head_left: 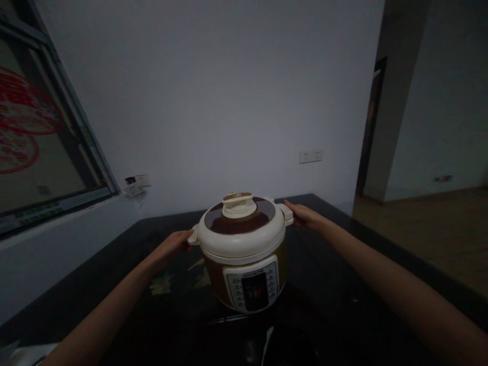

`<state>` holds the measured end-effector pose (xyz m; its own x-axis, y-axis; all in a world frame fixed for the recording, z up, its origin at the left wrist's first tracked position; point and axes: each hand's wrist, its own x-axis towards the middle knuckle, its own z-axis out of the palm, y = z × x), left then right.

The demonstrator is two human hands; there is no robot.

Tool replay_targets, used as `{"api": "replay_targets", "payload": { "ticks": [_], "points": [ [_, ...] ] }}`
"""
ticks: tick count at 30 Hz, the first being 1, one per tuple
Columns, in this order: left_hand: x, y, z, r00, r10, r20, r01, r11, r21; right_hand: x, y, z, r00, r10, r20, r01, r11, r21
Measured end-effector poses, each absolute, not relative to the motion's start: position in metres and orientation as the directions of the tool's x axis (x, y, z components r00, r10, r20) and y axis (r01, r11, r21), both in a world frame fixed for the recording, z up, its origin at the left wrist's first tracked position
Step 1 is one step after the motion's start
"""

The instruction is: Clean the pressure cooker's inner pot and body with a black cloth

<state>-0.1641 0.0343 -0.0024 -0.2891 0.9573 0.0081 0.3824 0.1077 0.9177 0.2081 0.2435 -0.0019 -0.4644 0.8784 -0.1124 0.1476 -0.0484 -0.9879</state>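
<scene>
The left hand (180,241) pinches the left side handle of a white-lidded electric cooker (244,249), and the right hand (302,214) is closed on the opposite handle, its fingers partly hidden. The cooker is upright between both hands, over the middle of the dark, glossy desk (328,284), control panel (253,290) facing the wearer; whether its base touches, I cannot tell.

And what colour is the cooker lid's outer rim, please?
The outer rim is cream, as the head view shows.
</scene>
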Motion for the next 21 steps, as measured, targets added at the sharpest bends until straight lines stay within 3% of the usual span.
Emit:
{"api": "replay_targets", "payload": {
  "ticks": [15, 21],
  "points": [
    [-0.1564, 0.0355, 0.0007, -0.482, 0.876, -0.002, 0.395, 0.219, 0.892, 0.2022, 0.2438, -0.0009, -0.451, 0.89, -0.067, 0.099, -0.025, -0.995],
    [-0.1589, 0.0433, 0.0053, -0.464, 0.885, -0.036, 0.347, 0.219, 0.912, 0.2046, 0.241, 0.0028, -0.434, 0.899, -0.055, 0.054, -0.035, -0.998]
  ]
}}
